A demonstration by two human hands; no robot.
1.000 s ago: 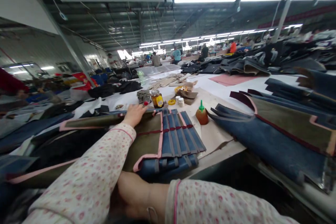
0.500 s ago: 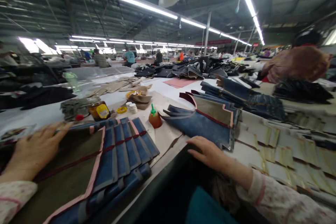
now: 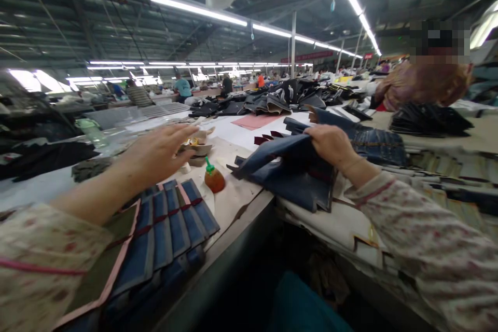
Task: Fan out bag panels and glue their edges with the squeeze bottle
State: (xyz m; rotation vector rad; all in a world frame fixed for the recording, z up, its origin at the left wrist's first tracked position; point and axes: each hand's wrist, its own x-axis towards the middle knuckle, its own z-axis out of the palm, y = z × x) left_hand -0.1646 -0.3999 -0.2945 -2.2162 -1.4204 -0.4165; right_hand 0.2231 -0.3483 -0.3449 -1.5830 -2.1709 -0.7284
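Observation:
My right hand [image 3: 330,144] is closed on the upper edge of a dark blue fabric panel [image 3: 288,176] at the right of the table, lifting it into a fold. My left hand [image 3: 161,153] reaches over the table with its fingers stretched out, holding nothing. Below it lies a row of overlapping blue panels [image 3: 155,228] with grey edges and dark red strips. An olive piece with a pink border [image 3: 120,262] lies beside them, partly behind my left sleeve. A small orange-brown bottle with a green nozzle [image 3: 215,180] stands between my hands.
Folded jeans [image 3: 379,145] and stacked pale pieces with yellowish strips [image 3: 436,166] lie to the right. Dark garments [image 3: 272,98] are heaped farther back near a pink sheet [image 3: 254,122]. A clear green bottle [image 3: 90,132] stands at left. A co-worker [image 3: 424,83] is at far right.
My left hand has left the olive piece and moved right and up. My right hand has moved from the table edge to the blue panel and lifted its edge. The view has shifted.

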